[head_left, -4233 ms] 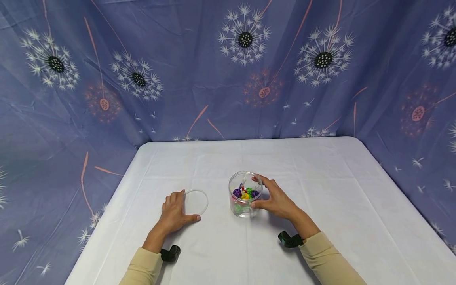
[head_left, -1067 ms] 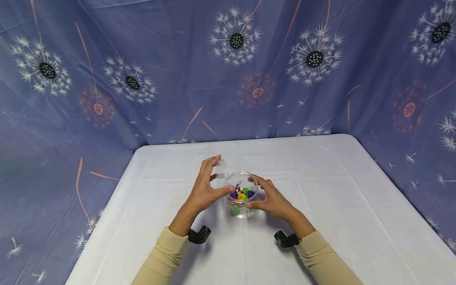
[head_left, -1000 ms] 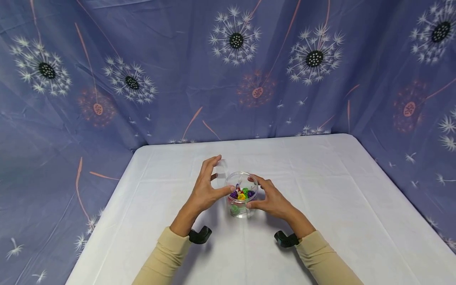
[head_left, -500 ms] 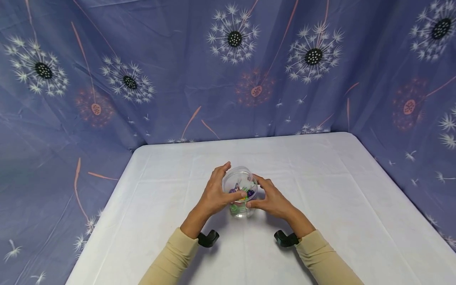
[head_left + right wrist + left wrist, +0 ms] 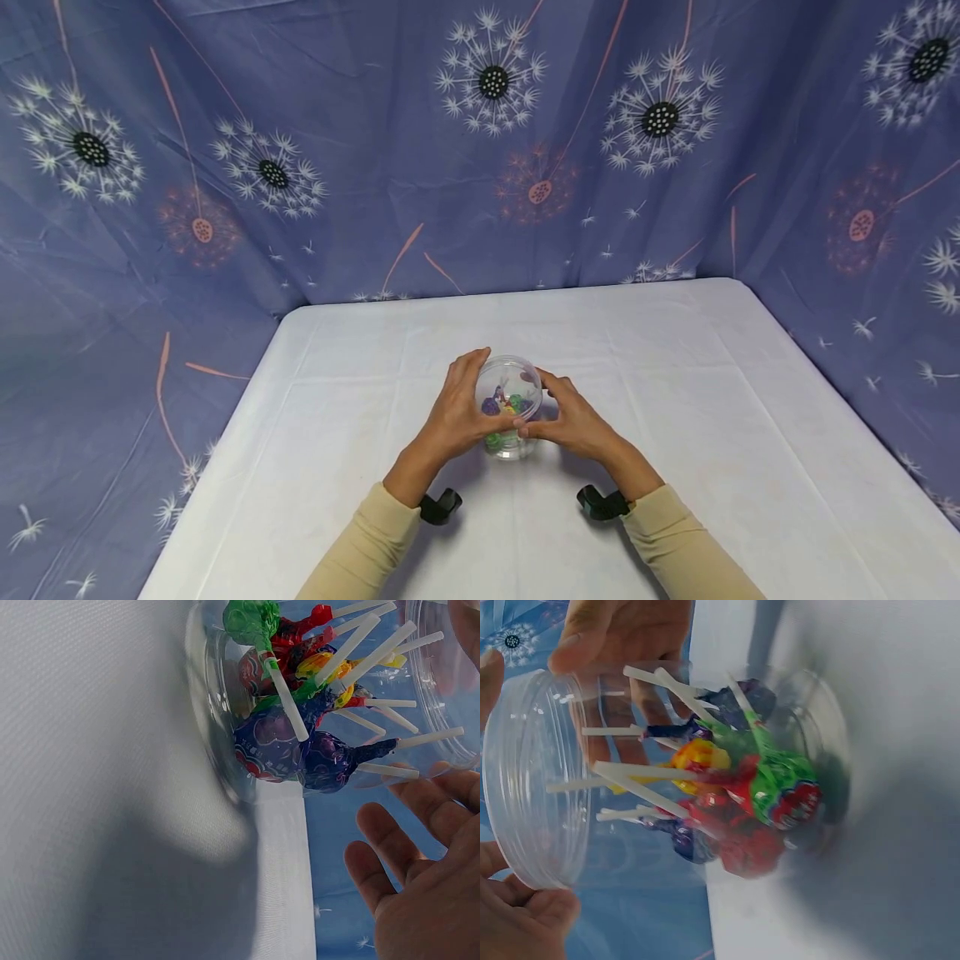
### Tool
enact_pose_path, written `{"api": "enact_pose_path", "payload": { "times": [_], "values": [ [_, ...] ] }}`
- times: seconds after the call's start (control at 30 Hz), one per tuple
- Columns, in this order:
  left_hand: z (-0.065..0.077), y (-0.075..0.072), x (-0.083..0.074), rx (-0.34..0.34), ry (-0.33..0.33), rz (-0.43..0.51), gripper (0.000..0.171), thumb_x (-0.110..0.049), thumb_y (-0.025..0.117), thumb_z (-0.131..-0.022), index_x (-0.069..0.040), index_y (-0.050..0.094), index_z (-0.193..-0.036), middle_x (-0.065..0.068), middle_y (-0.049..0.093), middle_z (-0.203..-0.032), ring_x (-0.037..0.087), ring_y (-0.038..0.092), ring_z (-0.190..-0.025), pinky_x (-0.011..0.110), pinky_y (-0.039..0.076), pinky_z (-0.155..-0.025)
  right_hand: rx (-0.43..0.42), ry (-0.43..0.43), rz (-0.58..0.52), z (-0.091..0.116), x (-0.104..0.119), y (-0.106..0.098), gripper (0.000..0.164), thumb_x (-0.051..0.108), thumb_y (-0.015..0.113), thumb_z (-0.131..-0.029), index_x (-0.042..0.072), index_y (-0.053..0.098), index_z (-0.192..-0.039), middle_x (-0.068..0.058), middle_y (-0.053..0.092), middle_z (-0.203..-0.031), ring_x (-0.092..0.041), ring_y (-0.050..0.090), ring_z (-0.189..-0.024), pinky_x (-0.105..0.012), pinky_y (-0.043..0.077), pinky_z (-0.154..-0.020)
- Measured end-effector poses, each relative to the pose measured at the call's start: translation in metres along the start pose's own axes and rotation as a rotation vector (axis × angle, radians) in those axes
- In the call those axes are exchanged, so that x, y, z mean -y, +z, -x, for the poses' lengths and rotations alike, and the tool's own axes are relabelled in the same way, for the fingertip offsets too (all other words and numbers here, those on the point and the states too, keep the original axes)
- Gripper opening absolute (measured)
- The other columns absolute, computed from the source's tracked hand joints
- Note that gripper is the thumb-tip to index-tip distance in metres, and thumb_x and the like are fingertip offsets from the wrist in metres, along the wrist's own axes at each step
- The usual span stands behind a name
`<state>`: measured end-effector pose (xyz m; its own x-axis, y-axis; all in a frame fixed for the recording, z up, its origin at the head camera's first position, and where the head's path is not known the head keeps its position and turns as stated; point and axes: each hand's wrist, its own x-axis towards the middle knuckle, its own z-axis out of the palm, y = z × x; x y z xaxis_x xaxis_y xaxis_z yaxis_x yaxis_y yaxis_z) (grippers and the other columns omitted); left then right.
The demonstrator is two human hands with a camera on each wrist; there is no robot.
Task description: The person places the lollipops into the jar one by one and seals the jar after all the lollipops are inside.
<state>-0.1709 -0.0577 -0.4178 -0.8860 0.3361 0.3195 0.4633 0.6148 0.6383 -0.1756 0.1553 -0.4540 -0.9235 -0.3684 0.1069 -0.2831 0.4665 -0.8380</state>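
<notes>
A clear round plastic jar stands upright on the table. Inside it are several wrapped lollipops, green, red, yellow and purple, with white sticks pointing up. A clear lid covers the jar's mouth; whether it is fully seated I cannot tell. My left hand holds the lid by its rim from the left, thumb at the near side and fingers at the far side. From the right, my right hand grips the jar near the top between thumb and fingers. Both thumbs nearly meet at the near side.
A white cloth covers the table. Behind and to both sides hangs a blue curtain with dandelion prints. A black wrist camera sits on each wrist, beside the tan sleeves.
My left hand picked up the lid from the table at the left, carried it tilted to the jar, and laid it over the mouth. The right hand has stayed on the jar.
</notes>
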Motion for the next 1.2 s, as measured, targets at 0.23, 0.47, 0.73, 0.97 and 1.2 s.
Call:
{"api": "enact_pose_path", "payload": {
  "times": [0.23, 0.47, 0.73, 0.97, 1.2],
  "values": [
    [0.005, 0.001, 0.008, 0.058, -0.111, 0.036, 0.111, -0.050, 0.084, -0.063, -0.010, 0.026, -0.149, 0.010, 0.036, -0.146, 0.027, 0.037, -0.132, 0.050, 0.038, -0.106, 0.004, 0.001, -0.005, 0.000, 0.000, 0.000, 0.092, 0.046, 0.079, -0.071, 0.031, 0.029, -0.147, -0.008, 0.043, -0.143, -0.034, 0.038, -0.128, -0.061, 0.036, -0.101],
    [0.008, 0.004, 0.012, 0.068, -0.147, 0.100, 0.115, -0.054, 0.083, -0.061, -0.010, 0.024, -0.149, 0.009, 0.036, -0.145, 0.027, 0.040, -0.129, 0.050, 0.038, -0.105, 0.009, -0.016, -0.009, 0.000, 0.000, 0.001, 0.092, 0.046, 0.079, -0.071, 0.030, 0.029, -0.148, -0.008, 0.043, -0.143, -0.034, 0.037, -0.129, -0.062, 0.035, -0.102],
    [0.013, 0.009, 0.018, 0.064, -0.222, 0.203, 0.105, -0.049, 0.083, -0.064, -0.014, 0.027, -0.147, 0.011, 0.038, -0.142, 0.031, 0.046, -0.123, 0.050, 0.040, -0.102, 0.006, -0.008, 0.000, 0.001, -0.001, 0.001, 0.093, 0.045, 0.078, -0.072, 0.029, 0.028, -0.148, -0.008, 0.042, -0.143, -0.037, 0.038, -0.129, -0.062, 0.036, -0.101],
    [0.016, 0.014, 0.021, 0.035, -0.207, 0.249, 0.097, -0.050, 0.081, -0.066, -0.022, 0.031, -0.144, 0.006, 0.039, -0.141, 0.032, 0.047, -0.122, 0.051, 0.039, -0.101, 0.006, -0.008, 0.003, 0.000, -0.003, 0.001, 0.092, 0.045, 0.078, -0.072, 0.030, 0.028, -0.148, -0.007, 0.043, -0.142, -0.036, 0.038, -0.129, -0.062, 0.036, -0.101],
    [0.014, 0.010, 0.020, 0.018, -0.176, 0.193, 0.099, -0.049, 0.083, -0.065, -0.017, 0.032, -0.144, 0.006, 0.041, -0.140, 0.032, 0.046, -0.124, 0.049, 0.039, -0.103, 0.004, -0.004, 0.012, 0.000, -0.003, 0.001, 0.092, 0.045, 0.078, -0.073, 0.030, 0.027, -0.148, -0.008, 0.042, -0.142, -0.036, 0.038, -0.128, -0.062, 0.036, -0.101]
  ]
}}
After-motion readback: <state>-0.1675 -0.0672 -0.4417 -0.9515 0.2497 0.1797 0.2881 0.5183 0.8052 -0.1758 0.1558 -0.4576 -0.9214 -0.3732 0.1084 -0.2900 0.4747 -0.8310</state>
